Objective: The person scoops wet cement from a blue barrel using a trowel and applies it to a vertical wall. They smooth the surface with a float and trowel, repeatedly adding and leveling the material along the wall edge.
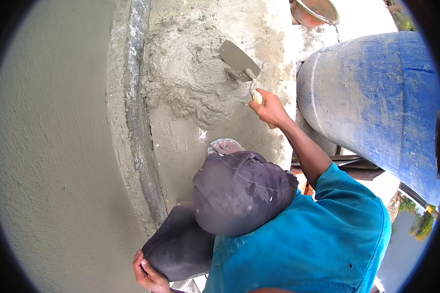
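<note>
My right hand (271, 108) is closed round the pale handle of a trowel (238, 57), its arm reaching out from a teal sleeve. The trowel's flat grey blade lies at the right edge of a heap of wet mortar (186, 73). This mortar is spread over a pale concrete ledge (176, 151). My left hand (149, 274) rests against my dark-trousered knee at the lower left, with its fingers bent over the cloth. It holds no tool that I can see.
A freshly plastered grey wall (58, 146) fills the left side, with a rough strip (139, 97) along its foot. To the right lies a large blue drum (371, 93) smeared with cement. Beyond the ledge's far right stands an orange-brown bucket (315, 12). My bare foot (225, 146) is on the ledge.
</note>
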Tool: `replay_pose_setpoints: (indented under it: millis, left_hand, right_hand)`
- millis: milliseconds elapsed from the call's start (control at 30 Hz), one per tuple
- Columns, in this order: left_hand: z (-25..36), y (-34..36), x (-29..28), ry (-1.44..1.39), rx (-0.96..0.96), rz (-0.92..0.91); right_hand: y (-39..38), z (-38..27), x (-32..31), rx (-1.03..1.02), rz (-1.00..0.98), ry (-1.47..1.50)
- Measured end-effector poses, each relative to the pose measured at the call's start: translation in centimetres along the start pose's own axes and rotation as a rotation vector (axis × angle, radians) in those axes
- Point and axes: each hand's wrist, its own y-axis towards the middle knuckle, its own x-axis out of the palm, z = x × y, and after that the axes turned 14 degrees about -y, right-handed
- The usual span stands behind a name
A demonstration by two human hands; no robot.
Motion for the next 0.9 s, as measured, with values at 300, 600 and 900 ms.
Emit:
replay_pose_setpoints:
  millis: [300,600,900]
  left_hand:
    - [-1.2,0.5,0.5,0.133,-0.024,0.202]
    - [-0.4,1.8,1.1,0.253,0.061,0.239]
    - [-1.0,0.7,0.8,-0.095,-0.007,0.277]
  right_hand:
    - [-2.3,6.2,-1.0,0.412,-0.381,0.654]
    - [3.1,1.5,3.0,0.266,-0.571,0.929]
    - [7.7,-11.3,-2.5,-0.078,-0.501,1.255]
